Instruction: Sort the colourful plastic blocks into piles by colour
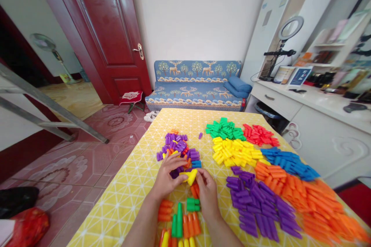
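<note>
Over the near middle of the table, my left hand [166, 175] and my right hand [207, 193] meet at small yellow plastic pieces [191, 176]. My right thumb and fingertips pinch the yellow at its right side. The left thumb presses on its left end, with the other left fingers stretched above. Whether this is one piece or a few together, I cannot tell. Just beyond my left hand lies a mixed heap of mostly purple pieces [179, 146], partly hidden by its fingers. Between my forearms are orange pieces [191, 224], green pieces [177, 222] and a few yellow ones.
Sorted piles spread over the right side: green [224, 129], red [259, 136], yellow [234, 151], blue [290, 162], purple [257, 204] and orange [313, 200]. The yellow patterned tablecloth [124, 193] covers the table. A blue sofa [197, 88] stands beyond, a white dresser [319, 131] at right.
</note>
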Demonstrator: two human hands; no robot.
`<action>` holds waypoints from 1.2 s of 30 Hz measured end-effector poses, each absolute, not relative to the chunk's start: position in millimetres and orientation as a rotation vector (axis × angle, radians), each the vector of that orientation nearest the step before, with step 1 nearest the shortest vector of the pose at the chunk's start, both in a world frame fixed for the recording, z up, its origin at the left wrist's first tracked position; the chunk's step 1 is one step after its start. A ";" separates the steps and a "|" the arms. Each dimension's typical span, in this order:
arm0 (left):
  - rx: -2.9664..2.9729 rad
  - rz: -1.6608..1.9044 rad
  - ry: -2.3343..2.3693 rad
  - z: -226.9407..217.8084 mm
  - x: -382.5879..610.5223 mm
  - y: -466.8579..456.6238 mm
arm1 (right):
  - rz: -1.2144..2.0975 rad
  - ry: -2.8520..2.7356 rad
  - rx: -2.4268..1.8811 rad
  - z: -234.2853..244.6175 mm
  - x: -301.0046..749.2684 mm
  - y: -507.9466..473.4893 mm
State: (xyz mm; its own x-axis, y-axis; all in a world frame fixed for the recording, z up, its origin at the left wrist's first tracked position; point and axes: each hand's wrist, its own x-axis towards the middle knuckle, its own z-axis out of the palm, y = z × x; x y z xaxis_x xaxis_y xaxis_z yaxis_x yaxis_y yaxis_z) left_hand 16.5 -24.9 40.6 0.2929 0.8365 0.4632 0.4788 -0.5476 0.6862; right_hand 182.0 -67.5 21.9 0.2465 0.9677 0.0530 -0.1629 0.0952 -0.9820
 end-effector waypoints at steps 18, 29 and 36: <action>2.424 1.206 1.156 33.6 22.3 -21.9 | 1.117 -0.987 -1.021 20.7 182.2 -69.1; 2.353 1.151 1.200 35.4 23.1 -23.9 | 0.497 -1.246 -1.296 43.5 213.6 -52.0; 2.414 1.075 1.157 42.0 25.7 -25.4 | 0.000 -1.376 -1.904 83.8 310.4 24.6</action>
State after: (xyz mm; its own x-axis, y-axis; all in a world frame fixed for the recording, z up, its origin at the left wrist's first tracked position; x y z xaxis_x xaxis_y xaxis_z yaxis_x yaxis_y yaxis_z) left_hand 25.7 -25.4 42.0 0.4104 0.7548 0.5117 0.5658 -0.6508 0.5063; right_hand 310.4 24.6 83.8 0.4157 0.8082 0.4171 0.8083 -0.1180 -0.5769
